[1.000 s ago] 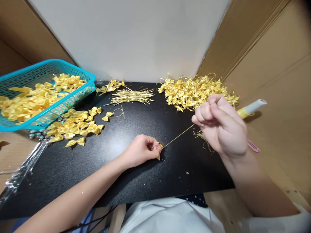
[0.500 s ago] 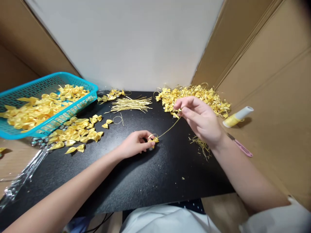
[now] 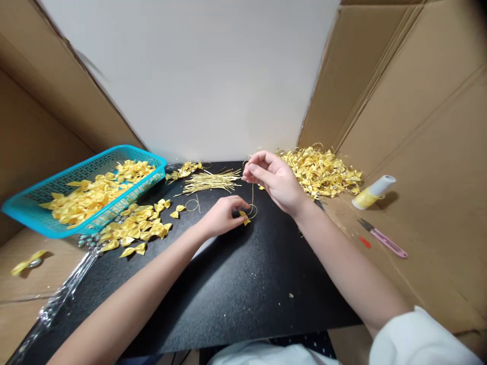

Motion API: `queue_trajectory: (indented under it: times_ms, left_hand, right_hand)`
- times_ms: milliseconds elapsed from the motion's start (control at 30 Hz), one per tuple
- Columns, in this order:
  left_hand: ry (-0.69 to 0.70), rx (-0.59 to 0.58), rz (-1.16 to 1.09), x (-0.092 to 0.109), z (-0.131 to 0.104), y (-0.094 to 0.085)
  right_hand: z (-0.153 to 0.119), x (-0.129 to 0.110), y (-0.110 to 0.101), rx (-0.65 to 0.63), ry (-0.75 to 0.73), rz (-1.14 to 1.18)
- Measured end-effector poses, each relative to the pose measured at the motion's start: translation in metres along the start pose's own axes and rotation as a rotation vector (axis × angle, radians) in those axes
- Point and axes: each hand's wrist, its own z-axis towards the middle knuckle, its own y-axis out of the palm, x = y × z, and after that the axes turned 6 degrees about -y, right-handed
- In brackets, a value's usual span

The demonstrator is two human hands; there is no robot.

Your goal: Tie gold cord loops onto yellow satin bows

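Note:
My left hand [image 3: 225, 215] is low over the black table, its thumb and fingers closed on a small yellow bow [image 3: 244, 218]. A thin gold cord [image 3: 252, 193] rises from beside the bow, with a loop of it lying at the bow's right. Above and to the right, my right hand [image 3: 274, 178] pinches the upper end of this cord between thumb and fingers. Behind my hands lies a bundle of cut gold cords [image 3: 213, 181]. A heap of yellow bows with cords [image 3: 323, 170] lies behind my right hand.
A blue basket [image 3: 36, 220] of yellow bows stands at the left. Loose bows [image 3: 133, 223] and silver strands [image 3: 72, 281] lie beside it. Pink-handled snips [image 3: 388, 243], a red piece [image 3: 365, 242] and a white tube with yellow thread [image 3: 375, 191] are on cardboard at the right.
My right hand has moved left, closer to my left hand, and the cord now stands nearly upright instead of slanting. The view has shifted, bringing the red piece into sight.

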Motion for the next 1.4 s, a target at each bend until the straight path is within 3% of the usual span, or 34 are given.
queue_trajectory:
  times_ms: [167, 333, 533, 967, 1400]
  left_hand:
    - [-0.036, 0.080, 0.038, -0.014, -0.004, 0.026]
    - [-0.093, 0.204, 0.096, -0.005, -0.005, 0.041]
    - [-0.088, 0.247, 0.127, 0.001, 0.004, 0.054]
    - [0.001, 0.306, 0.053, -0.012, -0.003, 0.068]
    - [0.105, 0.207, 0.152, -0.012, -0.004, 0.068]
  right_hand:
    - [0.002, 0.011, -0.011, 0.047, 0.018, 0.066]
    - [0.003, 0.011, -0.011, 0.055, 0.040, 0.106]
    - [0.003, 0.003, -0.003, 0.057, 0.029, 0.174]
    - [0.005, -0.020, -0.014, 0.190, 0.024, 0.183]
    - [0.008, -0.026, -0.031, 0.289, -0.019, 0.146]
